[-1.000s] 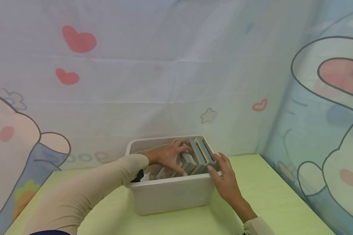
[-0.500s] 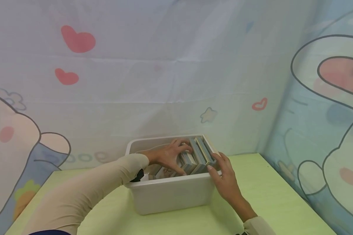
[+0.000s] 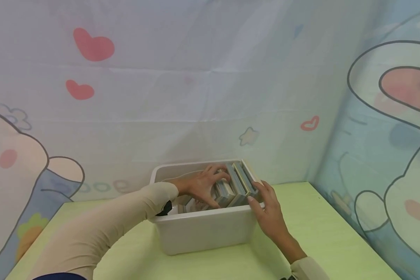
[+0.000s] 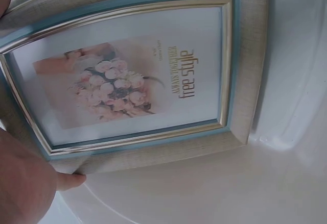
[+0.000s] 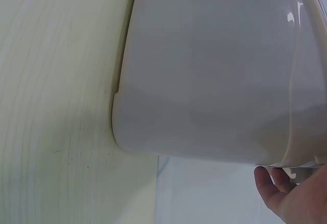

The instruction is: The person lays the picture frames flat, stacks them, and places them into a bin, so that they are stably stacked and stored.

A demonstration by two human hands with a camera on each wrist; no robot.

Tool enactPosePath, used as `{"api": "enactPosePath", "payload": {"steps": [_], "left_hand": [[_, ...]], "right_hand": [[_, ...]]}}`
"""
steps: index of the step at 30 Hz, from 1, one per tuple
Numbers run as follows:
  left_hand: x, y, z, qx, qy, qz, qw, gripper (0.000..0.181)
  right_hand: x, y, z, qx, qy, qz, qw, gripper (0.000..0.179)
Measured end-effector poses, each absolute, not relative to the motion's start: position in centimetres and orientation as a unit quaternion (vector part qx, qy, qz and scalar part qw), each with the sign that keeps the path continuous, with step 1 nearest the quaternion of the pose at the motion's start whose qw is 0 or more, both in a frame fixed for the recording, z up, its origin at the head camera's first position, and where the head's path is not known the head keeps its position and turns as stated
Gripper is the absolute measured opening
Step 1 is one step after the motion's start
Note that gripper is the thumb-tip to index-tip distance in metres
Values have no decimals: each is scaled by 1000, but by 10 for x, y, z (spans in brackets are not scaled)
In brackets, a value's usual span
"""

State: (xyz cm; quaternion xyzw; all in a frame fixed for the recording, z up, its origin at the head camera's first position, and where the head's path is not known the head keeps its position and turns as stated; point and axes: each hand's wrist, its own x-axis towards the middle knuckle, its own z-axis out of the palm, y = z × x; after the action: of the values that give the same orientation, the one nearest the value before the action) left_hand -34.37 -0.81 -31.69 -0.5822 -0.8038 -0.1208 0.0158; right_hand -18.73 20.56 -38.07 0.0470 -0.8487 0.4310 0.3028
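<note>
A white plastic bin (image 3: 206,233) holds several picture frames (image 3: 235,182) standing on edge, packed toward its right end. My left hand (image 3: 203,187) reaches inside and grips a frame across its edges, thumb near the front wall and fingers at the back. The left wrist view shows a picture frame (image 4: 250,55) with a beige and blue border and a print (image 4: 112,86) of pink flowers marked "free style"; a fingertip (image 4: 71,180) presses its edge. My right hand (image 3: 271,214) holds the bin's right front corner, its fingertips (image 5: 263,178) at the rim in the right wrist view.
The bin stands on a pale green table (image 3: 318,233) close to the back cloth (image 3: 196,97), which is printed with hearts. A second printed cloth (image 3: 388,155) runs along the right side. More of the table lies in front of the bin and to its right.
</note>
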Motion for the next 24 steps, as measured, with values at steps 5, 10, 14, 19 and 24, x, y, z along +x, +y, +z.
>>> {"api": "enactPosePath", "payload": {"steps": [5, 10, 14, 19, 24], "left_hand": [[-343, -6, -314, -580, -806, -116, 0, 83], [-342, -6, -311, -571, -813, -115, -20, 86], [-342, -8, -312, -567, -816, -109, -25, 88], [-343, -11, -312, -564, -818, -109, -33, 87], [-342, -13, -312, -563, -819, -109, -34, 88]], "right_hand": [[-187, 207, -381, 45, -852, 428, 299, 46], [-188, 207, -382, 44, -850, 430, 302, 46], [-188, 206, -382, 43, -850, 431, 300, 45], [-188, 205, -383, 45, -850, 431, 299, 45], [-189, 203, -383, 47, -850, 430, 301, 45]]}}
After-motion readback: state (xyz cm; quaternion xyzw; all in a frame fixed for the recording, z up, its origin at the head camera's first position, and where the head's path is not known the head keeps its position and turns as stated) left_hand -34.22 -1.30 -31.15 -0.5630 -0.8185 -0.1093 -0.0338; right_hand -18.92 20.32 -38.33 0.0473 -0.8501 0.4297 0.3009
